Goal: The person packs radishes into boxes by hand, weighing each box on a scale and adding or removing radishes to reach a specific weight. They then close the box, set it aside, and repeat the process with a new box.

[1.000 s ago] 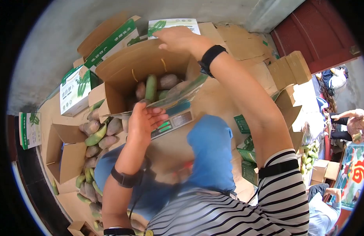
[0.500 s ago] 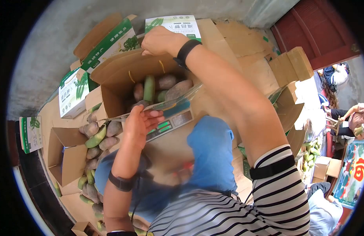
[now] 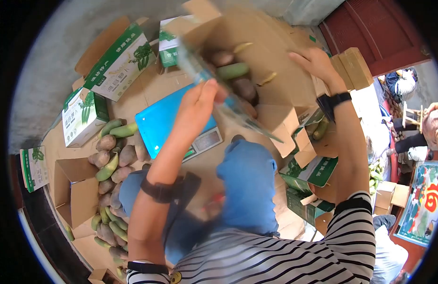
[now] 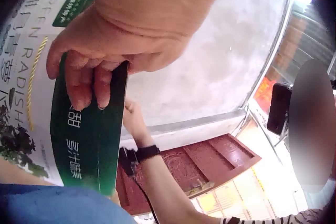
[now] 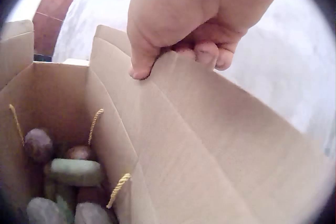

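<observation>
Brown cardboard open-topped carton [image 3: 275,92] holds green and brownish root vegetables [image 3: 233,71], which could spill if a gripped panel tore; left hand [image 3: 198,100] grips one edge, right hand [image 3: 316,64] pinches a flap. Carton is right of the flat blue scale [image 3: 155,120].

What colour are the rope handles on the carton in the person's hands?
Yellow; the rope handles show best in the right wrist view.
</observation>
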{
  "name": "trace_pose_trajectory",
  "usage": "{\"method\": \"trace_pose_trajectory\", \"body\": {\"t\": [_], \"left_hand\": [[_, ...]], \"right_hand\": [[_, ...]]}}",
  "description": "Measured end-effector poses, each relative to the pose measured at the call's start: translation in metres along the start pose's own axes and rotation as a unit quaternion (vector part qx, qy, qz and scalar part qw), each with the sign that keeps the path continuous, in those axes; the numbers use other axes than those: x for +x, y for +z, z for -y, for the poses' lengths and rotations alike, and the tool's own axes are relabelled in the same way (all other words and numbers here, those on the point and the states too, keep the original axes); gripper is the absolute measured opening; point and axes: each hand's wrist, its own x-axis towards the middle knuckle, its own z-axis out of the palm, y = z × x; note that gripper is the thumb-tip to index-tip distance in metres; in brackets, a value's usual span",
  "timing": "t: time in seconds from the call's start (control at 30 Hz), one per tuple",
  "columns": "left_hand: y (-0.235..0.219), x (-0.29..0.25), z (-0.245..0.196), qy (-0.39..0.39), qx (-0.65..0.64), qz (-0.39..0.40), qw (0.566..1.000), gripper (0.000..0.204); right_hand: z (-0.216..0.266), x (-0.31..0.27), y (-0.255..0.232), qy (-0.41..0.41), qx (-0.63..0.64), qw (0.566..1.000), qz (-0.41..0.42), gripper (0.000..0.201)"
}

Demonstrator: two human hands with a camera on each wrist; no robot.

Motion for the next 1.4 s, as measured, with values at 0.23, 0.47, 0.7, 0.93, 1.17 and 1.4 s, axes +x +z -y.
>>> {"method": "trace_pose_trajectory", "body": {"t": [0.23,0.47,0.7,0.93,1.17,1.4], "left_hand": [[0.005,-0.032,-0.019,-0.004,-0.026,0.104,0.994,0.053],[-0.018,-0.064,-0.014,-0.058,-0.019,0.073,0.995,0.045],[-0.032,-0.068,-0.001,-0.079,0.019,0.075,0.994,0.046],[-0.032,-0.074,-0.008,-0.080,0.014,0.085,0.993,0.043],[-0.034,-0.077,-0.005,0.004,0.024,0.071,0.997,0.037],[-0.053,-0.076,-0.028,-0.057,-0.050,0.069,0.995,0.032]], "right_hand": [[-0.095,-0.122,0.082,0.293,-0.018,0.956,0.020,0.051],[-0.170,-0.200,0.105,0.545,0.022,0.838,0.018,0.048],[-0.243,-0.191,0.143,0.359,-0.132,0.919,0.094,0.024],[-0.227,-0.183,0.128,0.444,-0.101,0.890,0.002,0.054],[-0.113,-0.095,0.089,0.274,0.080,0.948,-0.139,0.041],[0.127,-0.039,0.049,0.099,0.423,0.880,0.191,0.020]]}}
